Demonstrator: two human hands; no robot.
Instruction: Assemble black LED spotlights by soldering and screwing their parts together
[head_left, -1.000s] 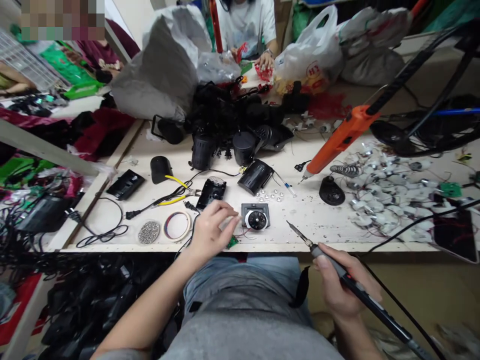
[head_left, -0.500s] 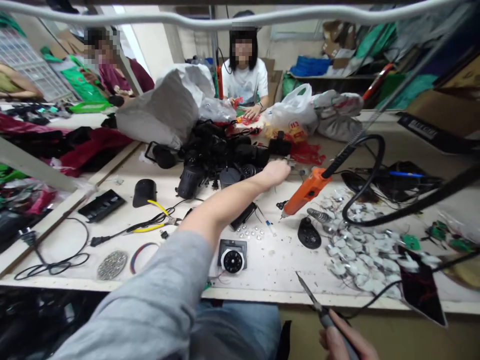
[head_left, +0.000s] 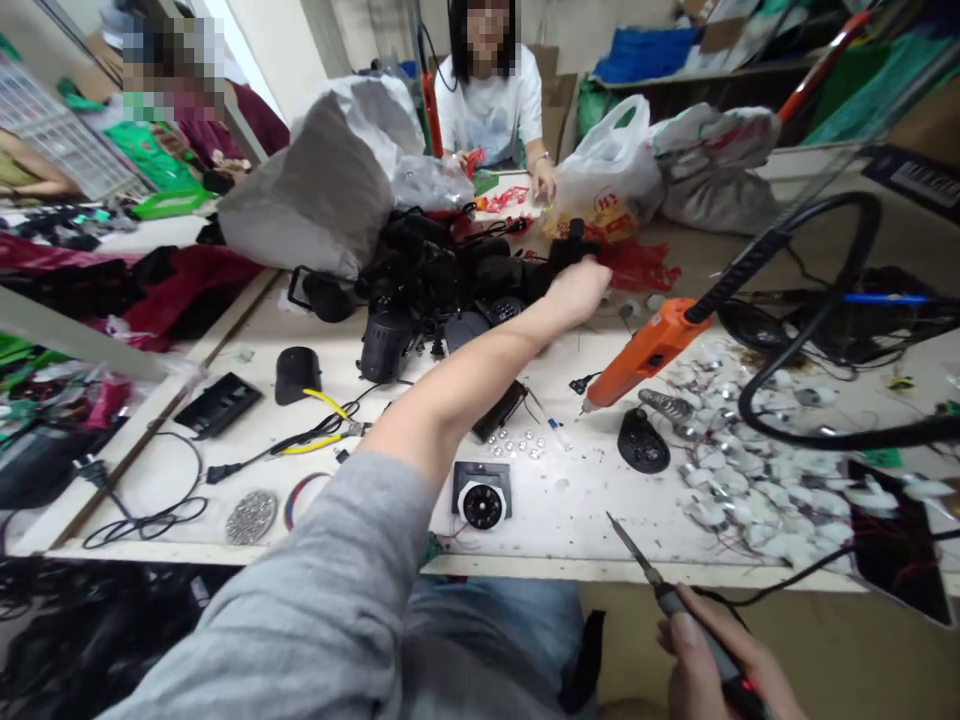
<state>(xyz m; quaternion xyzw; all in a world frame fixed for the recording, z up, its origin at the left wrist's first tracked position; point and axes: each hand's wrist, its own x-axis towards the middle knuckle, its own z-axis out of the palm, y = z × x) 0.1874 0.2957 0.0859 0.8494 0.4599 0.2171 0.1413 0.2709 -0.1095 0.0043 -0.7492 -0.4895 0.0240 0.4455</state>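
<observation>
1. The right hand sits at the lower right, just past the front edge of the surface. Its fingers are closed around a black soldering iron, and the iron's thin metal tip points up and left over the edge, touching nothing.
2. A grey sleeve covers the left arm, which reaches from the front edge across the surface.
3. Near the front edge, a round dial with a white ring sits on a square black plate. Just left of it, a small green circuit board is partly hidden by the sleeve.
4. Toward the left edge lie a round metal-wool pad, yellow-handled pliers, and a black plug on its cord.
5. Toward the right edge, white and metal scraps form a wide heap. Beside it are a black domed part and an orange corded tool, whose metal tip rests near a metal spring.
6. At mid-surface, the left hand is at the right side of a heap of black plastic housings, its fingers curled. It is touching or just over the heap, and whether it has hold of anything cannot be told.
7. Beyond the heap stand a grey bag and a white plastic bag. At the far edge, a co-worker's hand rests near red pieces.
</observation>
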